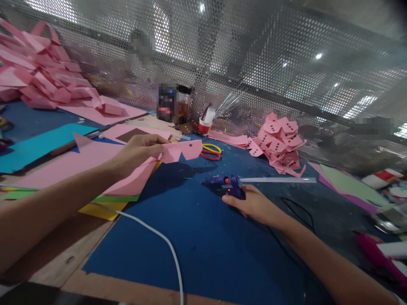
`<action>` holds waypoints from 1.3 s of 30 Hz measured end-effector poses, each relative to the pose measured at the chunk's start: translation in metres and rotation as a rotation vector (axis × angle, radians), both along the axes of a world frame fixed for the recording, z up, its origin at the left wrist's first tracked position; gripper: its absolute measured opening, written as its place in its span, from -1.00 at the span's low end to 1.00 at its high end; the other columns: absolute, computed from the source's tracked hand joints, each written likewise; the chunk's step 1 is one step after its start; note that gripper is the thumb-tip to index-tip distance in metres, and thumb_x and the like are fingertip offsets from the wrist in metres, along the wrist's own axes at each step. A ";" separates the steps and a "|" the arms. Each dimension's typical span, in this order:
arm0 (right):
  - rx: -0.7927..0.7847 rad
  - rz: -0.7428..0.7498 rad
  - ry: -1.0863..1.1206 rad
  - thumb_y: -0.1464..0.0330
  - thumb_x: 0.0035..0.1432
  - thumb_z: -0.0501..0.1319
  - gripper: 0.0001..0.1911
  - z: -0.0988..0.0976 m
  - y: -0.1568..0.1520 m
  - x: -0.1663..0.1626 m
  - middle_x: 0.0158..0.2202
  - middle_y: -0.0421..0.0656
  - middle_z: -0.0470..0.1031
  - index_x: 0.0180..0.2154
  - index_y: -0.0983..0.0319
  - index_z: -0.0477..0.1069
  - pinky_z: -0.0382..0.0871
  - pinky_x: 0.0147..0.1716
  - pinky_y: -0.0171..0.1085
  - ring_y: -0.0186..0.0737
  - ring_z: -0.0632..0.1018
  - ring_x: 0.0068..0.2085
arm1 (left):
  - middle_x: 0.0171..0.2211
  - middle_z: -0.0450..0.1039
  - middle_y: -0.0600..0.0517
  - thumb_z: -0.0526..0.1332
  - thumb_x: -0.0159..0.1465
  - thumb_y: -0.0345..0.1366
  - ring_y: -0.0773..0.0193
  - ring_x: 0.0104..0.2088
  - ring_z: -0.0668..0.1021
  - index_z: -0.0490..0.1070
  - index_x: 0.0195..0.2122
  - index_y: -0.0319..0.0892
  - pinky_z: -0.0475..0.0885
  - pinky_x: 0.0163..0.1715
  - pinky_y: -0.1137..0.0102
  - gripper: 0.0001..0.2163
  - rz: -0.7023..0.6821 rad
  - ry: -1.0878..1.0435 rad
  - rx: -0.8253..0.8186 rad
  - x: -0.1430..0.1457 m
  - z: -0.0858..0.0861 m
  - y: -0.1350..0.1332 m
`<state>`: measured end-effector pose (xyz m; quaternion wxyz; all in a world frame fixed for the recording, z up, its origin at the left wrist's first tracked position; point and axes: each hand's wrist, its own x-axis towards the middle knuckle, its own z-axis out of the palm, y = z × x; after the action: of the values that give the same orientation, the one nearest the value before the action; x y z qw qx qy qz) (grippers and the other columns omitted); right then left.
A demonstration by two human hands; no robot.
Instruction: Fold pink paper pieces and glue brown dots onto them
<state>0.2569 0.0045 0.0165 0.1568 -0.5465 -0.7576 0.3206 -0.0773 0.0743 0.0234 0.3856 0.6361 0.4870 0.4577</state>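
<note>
Between the fingers and thumb of my left hand (141,152) is a folded pink paper cutout (182,150) with a notched lower edge and a small dark square on it. It is held up over the blue table mat. My right hand (254,205) grips a dark blue hot glue gun (230,185), its nozzle pointing left toward the cutout but apart from it. A long clear glue stick (280,180) sticks out of the gun's back. Scissors with yellow and red handles (211,151) lie just behind the cutout.
Pink paper strips (41,72) are heaped at the back left. Dotted pink cutouts (278,142) are piled at the back right. A white cable (159,235) crosses the blue mat (152,267). A paper cup (205,126) stands near the perforated metal screen (222,51). A magenta tool (378,254) lies right.
</note>
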 end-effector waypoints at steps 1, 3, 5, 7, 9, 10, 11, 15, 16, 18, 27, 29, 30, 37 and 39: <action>0.004 0.004 -0.010 -0.02 0.21 0.17 -0.57 0.001 0.000 0.000 -0.69 -0.32 0.29 -0.29 0.22 0.52 0.24 -0.52 -0.34 -0.31 0.38 -0.60 | -0.31 0.52 0.03 0.23 0.17 -0.34 0.29 -0.29 0.44 0.54 -0.20 -0.28 0.29 -0.28 0.39 -0.80 0.001 -0.002 0.002 0.000 0.000 0.000; 0.004 0.008 -0.031 -0.02 0.22 0.16 -0.55 0.003 0.000 -0.001 -0.69 -0.31 0.29 -0.24 0.22 0.54 0.26 -0.48 -0.32 -0.30 0.39 -0.59 | -0.34 0.52 0.03 0.24 0.15 -0.34 0.30 -0.31 0.45 0.54 -0.24 -0.27 0.29 -0.31 0.40 -0.82 0.006 -0.007 0.000 -0.001 -0.001 0.001; -0.005 0.009 -0.046 -0.02 0.23 0.15 -0.54 0.005 -0.001 -0.002 -0.68 -0.30 0.30 -0.22 0.23 0.55 0.27 -0.45 -0.32 -0.29 0.39 -0.57 | -0.35 0.52 0.03 0.25 0.13 -0.35 0.30 -0.32 0.45 0.54 -0.25 -0.26 0.29 -0.32 0.41 -0.82 0.010 -0.015 -0.003 -0.002 -0.002 0.003; -0.014 0.008 -0.052 -0.03 0.22 0.14 -0.52 0.006 -0.001 -0.002 -0.67 -0.29 0.32 -0.23 0.23 0.55 0.27 -0.45 -0.31 -0.28 0.40 -0.56 | -0.35 0.52 0.04 0.25 0.13 -0.34 0.30 -0.31 0.46 0.55 -0.25 -0.24 0.29 -0.32 0.42 -0.82 0.012 -0.018 -0.002 -0.002 -0.003 0.004; -0.020 0.003 -0.047 -0.05 0.21 0.15 -0.52 0.006 -0.001 -0.002 -0.66 -0.29 0.32 -0.26 0.23 0.54 0.26 -0.47 -0.32 -0.28 0.41 -0.56 | -0.35 0.52 0.03 0.25 0.13 -0.34 0.29 -0.31 0.46 0.54 -0.25 -0.24 0.30 -0.31 0.41 -0.82 0.010 -0.019 -0.002 -0.002 -0.003 0.004; -0.025 -0.001 -0.037 -0.05 0.20 0.15 -0.52 0.005 -0.001 -0.002 -0.67 -0.30 0.31 -0.27 0.23 0.53 0.26 -0.48 -0.32 -0.28 0.41 -0.56 | -0.37 0.52 0.03 0.25 0.13 -0.34 0.29 -0.32 0.46 0.54 -0.26 -0.25 0.30 -0.31 0.41 -0.83 0.008 -0.016 -0.003 -0.001 -0.002 0.003; -0.032 -0.005 -0.024 -0.06 0.20 0.16 -0.53 0.004 -0.001 -0.002 -0.67 -0.30 0.30 -0.29 0.22 0.51 0.25 -0.49 -0.33 -0.29 0.40 -0.57 | -0.38 0.52 0.03 0.25 0.14 -0.34 0.29 -0.33 0.46 0.53 -0.27 -0.25 0.30 -0.32 0.41 -0.84 0.004 -0.009 -0.001 0.000 -0.001 0.002; -0.064 -0.043 0.032 -0.07 0.17 0.18 -0.53 0.001 -0.001 -0.002 -0.67 -0.32 0.28 -0.34 0.23 0.45 0.23 -0.55 -0.35 -0.33 0.38 -0.60 | -0.43 0.49 0.04 0.24 0.16 -0.31 0.28 -0.32 0.46 0.52 -0.30 -0.24 0.28 -0.34 0.41 -0.86 0.001 0.043 0.028 0.003 0.004 -0.003; -0.067 -0.054 0.040 -0.07 0.17 0.19 -0.53 0.000 -0.001 -0.001 -0.67 -0.32 0.28 -0.34 0.23 0.44 0.23 -0.56 -0.35 -0.33 0.38 -0.60 | -0.43 0.49 0.04 0.24 0.17 -0.29 0.27 -0.32 0.46 0.52 -0.30 -0.25 0.28 -0.34 0.41 -0.86 0.003 0.050 0.029 0.003 0.005 -0.004; -0.064 -0.067 0.053 -0.07 0.16 0.20 -0.53 0.000 -0.001 -0.001 -0.66 -0.32 0.29 -0.32 0.24 0.44 0.23 -0.57 -0.36 -0.34 0.38 -0.60 | -0.43 0.49 0.03 0.25 0.18 -0.27 0.27 -0.33 0.46 0.51 -0.30 -0.26 0.28 -0.34 0.40 -0.84 0.003 0.050 0.024 0.004 0.007 -0.006; 0.097 -0.080 0.098 0.00 0.19 0.20 -0.57 0.004 -0.005 -0.004 -0.65 -0.31 0.28 -0.20 0.24 0.48 0.20 -0.56 -0.34 -0.34 0.34 -0.59 | -0.34 0.53 -0.02 0.24 0.17 -0.29 0.27 -0.33 0.48 0.53 -0.21 -0.28 0.30 -0.32 0.37 -0.78 -0.026 0.040 -0.017 0.005 0.005 -0.007; 0.124 -0.106 0.107 0.00 0.19 0.21 -0.57 0.004 -0.007 -0.006 -0.60 -0.27 0.32 -0.20 0.24 0.48 0.21 -0.56 -0.34 -0.33 0.34 -0.57 | -0.35 0.52 0.00 0.23 0.16 -0.31 0.28 -0.35 0.47 0.52 -0.21 -0.28 0.29 -0.33 0.39 -0.79 -0.040 0.040 -0.029 0.006 0.005 -0.007; 0.141 -0.120 0.112 0.00 0.18 0.21 -0.57 0.003 -0.008 -0.007 -0.57 -0.25 0.34 -0.21 0.25 0.49 0.22 -0.55 -0.33 -0.32 0.35 -0.55 | -0.36 0.52 0.01 0.22 0.16 -0.32 0.29 -0.35 0.47 0.52 -0.20 -0.27 0.28 -0.34 0.39 -0.79 -0.046 0.044 -0.036 0.006 0.005 -0.008; 0.208 -0.144 0.179 0.00 0.18 0.23 -0.61 -0.002 -0.012 -0.008 -0.49 -0.24 0.34 -0.32 0.22 0.46 0.21 -0.53 -0.36 -0.34 0.33 -0.48 | -0.41 0.47 0.08 0.19 0.17 -0.37 0.32 -0.37 0.43 0.49 -0.21 -0.28 0.24 -0.33 0.41 -0.81 -0.123 0.074 -0.044 0.011 0.008 -0.016; 0.201 -0.112 0.178 0.01 0.21 0.21 -0.62 -0.002 -0.013 -0.008 -0.53 -0.28 0.26 -0.35 0.22 0.41 0.16 -0.55 -0.37 -0.37 0.27 -0.50 | -0.41 0.45 0.09 0.19 0.18 -0.36 0.33 -0.38 0.41 0.49 -0.21 -0.27 0.23 -0.35 0.42 -0.82 -0.140 0.081 -0.046 0.012 0.009 -0.018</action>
<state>0.2492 -0.0083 0.0149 0.2952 -0.5390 -0.7372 0.2809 -0.0653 0.0564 0.0323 0.4113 0.6776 0.4669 0.3920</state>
